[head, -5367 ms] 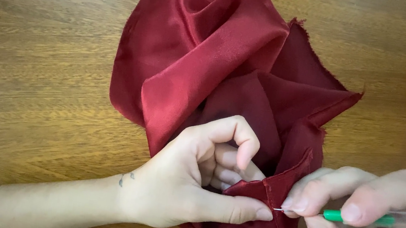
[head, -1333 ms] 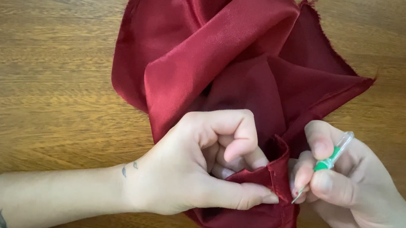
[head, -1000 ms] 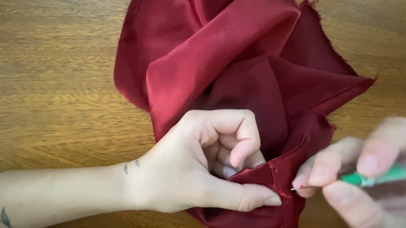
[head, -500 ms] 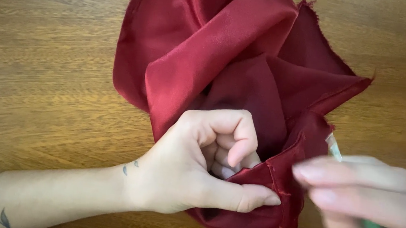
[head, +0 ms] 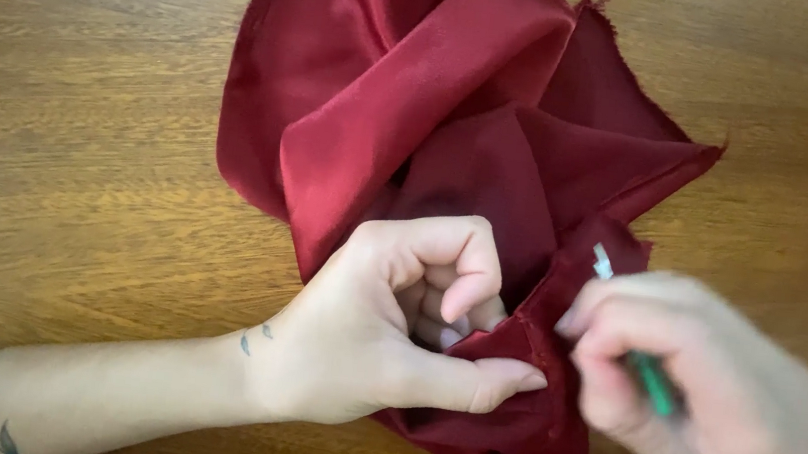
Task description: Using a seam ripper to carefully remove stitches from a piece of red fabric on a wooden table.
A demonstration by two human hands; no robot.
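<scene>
left hand (head: 383, 335) pinches folded seam of dark red satin cloth (head: 436, 110) | right hand (head: 707, 389), blurred, grips green-handled seam ripper (head: 650, 378) beside it | cloth looks light, limp, slippery: best held at seam edge

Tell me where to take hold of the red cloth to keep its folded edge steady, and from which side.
Pinch the red cloth at its folded edge low down, coming from the left, as the left hand does; there it narrows into a firm ridge, and the right hand occupies the other side.
</scene>
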